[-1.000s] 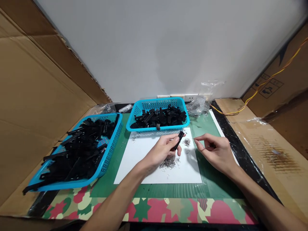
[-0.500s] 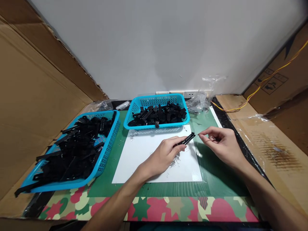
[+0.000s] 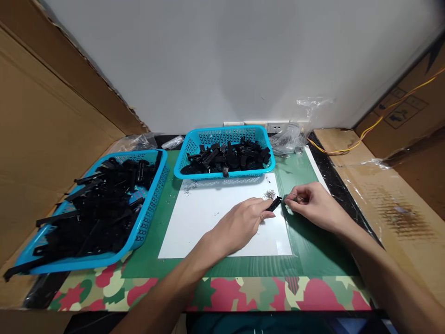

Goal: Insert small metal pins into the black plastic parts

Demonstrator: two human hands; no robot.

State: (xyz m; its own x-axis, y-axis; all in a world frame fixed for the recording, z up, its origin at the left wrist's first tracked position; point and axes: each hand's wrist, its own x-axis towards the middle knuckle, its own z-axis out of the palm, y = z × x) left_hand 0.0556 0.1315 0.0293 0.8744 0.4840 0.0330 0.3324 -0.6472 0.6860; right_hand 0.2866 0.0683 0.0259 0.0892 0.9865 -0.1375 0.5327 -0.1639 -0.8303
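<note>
My left hand [image 3: 245, 220] is closed around a slim black plastic part [image 3: 275, 204], whose far end sticks out past the thumb and fingers over the white sheet [image 3: 194, 222]. Just right of that end, my right hand [image 3: 309, 204] pinches with thumb and forefinger. A thin, metal-looking piece [image 3: 295, 195] shows between its fingers, too small to name. The right fingertips are very near the black part's tip; whether they touch it I cannot tell. Beyond the left hand lies a small heap of tiny metal pieces [image 3: 269, 194].
A blue basket [image 3: 225, 175] of small black parts stands behind the sheet. Another blue basket [image 3: 148, 215], heaped with longer black parts, stands at left. Clear plastic bags [image 3: 290, 139] lie by the wall socket [image 3: 277, 126]. Cardboard [image 3: 392, 204] and a yellow cable [image 3: 365, 134] are at right.
The black part has turned in my left hand and less of it shows. My right hand has shifted slightly left and down toward its tip. The view has also moved a little.
</note>
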